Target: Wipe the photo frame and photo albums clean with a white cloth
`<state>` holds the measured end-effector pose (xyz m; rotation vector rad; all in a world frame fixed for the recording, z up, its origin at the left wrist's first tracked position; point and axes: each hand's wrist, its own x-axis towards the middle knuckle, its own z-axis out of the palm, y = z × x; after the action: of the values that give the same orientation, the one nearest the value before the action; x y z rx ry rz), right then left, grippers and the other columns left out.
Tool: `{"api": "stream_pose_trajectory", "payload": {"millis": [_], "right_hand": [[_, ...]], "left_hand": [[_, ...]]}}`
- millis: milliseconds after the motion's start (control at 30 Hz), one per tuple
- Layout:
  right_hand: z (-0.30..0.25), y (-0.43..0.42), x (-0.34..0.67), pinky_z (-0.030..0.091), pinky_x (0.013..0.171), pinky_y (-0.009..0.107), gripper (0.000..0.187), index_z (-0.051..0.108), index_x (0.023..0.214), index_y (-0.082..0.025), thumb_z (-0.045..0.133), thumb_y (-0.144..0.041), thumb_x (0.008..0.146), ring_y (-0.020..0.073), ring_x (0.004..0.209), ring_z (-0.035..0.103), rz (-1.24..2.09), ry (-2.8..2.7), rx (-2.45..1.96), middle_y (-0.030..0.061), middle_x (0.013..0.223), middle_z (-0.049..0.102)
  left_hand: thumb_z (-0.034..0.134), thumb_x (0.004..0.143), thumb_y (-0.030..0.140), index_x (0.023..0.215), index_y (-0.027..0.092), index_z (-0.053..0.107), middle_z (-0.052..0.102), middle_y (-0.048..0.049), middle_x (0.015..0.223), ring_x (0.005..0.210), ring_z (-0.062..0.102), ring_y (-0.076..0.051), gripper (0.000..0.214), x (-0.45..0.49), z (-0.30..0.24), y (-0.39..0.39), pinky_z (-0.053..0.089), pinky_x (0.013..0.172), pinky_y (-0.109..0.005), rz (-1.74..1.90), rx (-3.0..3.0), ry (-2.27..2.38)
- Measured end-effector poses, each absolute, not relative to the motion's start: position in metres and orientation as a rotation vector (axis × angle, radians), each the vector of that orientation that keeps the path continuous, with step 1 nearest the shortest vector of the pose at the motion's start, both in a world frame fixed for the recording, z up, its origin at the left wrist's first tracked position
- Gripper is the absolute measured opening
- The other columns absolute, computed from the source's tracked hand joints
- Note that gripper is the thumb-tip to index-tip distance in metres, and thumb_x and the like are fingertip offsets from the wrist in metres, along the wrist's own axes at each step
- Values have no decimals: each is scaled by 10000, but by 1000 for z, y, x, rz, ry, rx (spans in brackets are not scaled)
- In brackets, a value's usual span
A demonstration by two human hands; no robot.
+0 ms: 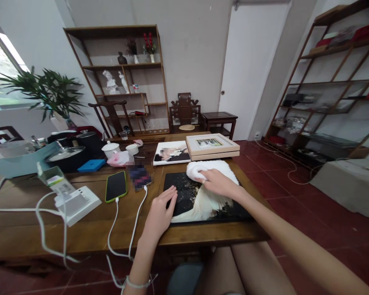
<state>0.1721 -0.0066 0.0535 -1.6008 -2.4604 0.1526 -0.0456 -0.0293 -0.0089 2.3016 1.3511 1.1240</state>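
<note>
A dark picture panel (184, 205) with a pale flowing shape on it lies flat at the table's right end. My right hand (219, 182) is closed on a white towel (196, 169), which is bunched under the fingers and spreads over the panel's far side. Part of the panel is hidden beneath the towel and my right forearm. At the panel's left edge rests my left hand (161, 211), fingers stretched out and holding nothing.
Behind the panel lie a white-edged picture (172, 153) and stacked wooden frames (213, 146). Left of it are a green-cased phone (116, 187), a second phone (139, 177) and white charging cables (110, 233). A white power strip (78, 205), pots (68, 155) and cups stand farther left.
</note>
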Motion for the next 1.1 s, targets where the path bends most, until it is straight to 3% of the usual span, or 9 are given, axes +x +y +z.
{"api": "stream_pose_trajectory", "payload": {"millis": [333,600,767,933,1000,1100], "right_hand": [[48,16,101,364,865,407,319,585,1121,-191,384,-255,882,275,1036,544,136,-2564,-1354,128,1102,626],[46,-1,199,379,791,300,295,623,1008,-181,380,-144,844,225,923,586,105,-2464,-1531,83,1019,658],[37,-16,249,393,828,352,302,619,967,-150,333,-211,895,266,953,582,45,-2342,-1701,129,1005,658],[22,-75,249,271,1030,492,269,608,1001,-160,381,-232,875,297,1260,388,37,-2391,-1663,163,1346,466],[21,-106,244,241,1052,535,243,620,961,-184,409,-208,844,303,1314,305,100,-2432,-1636,138,1424,372],[23,-144,241,245,1058,558,239,635,888,-230,455,-135,763,297,1350,219,236,-2491,-1573,61,1441,356]], "left_hand": [[447,890,261,1052,166,683,661,-95,1139,1120,584,-231,302,-48,-10,-29,453,988,-415,1116,2314,1318],[461,878,277,1024,178,694,661,-84,1137,1130,575,-234,292,-47,-11,-29,439,1001,-435,1123,2256,1341],[465,875,278,1007,184,699,670,-76,1122,1122,581,-228,284,-45,-11,-29,441,1000,-430,1154,2237,1347],[483,861,289,983,181,705,670,-75,1118,1117,584,-228,276,-45,-8,-29,435,1001,-426,1149,2200,1354],[504,847,302,973,171,709,672,-81,1112,1121,580,-231,274,-45,-6,-30,430,1006,-421,1125,2180,1366],[515,841,332,957,164,713,674,-92,1110,1127,578,-236,284,-45,-4,-32,428,1006,-421,1107,2154,1381]]}}
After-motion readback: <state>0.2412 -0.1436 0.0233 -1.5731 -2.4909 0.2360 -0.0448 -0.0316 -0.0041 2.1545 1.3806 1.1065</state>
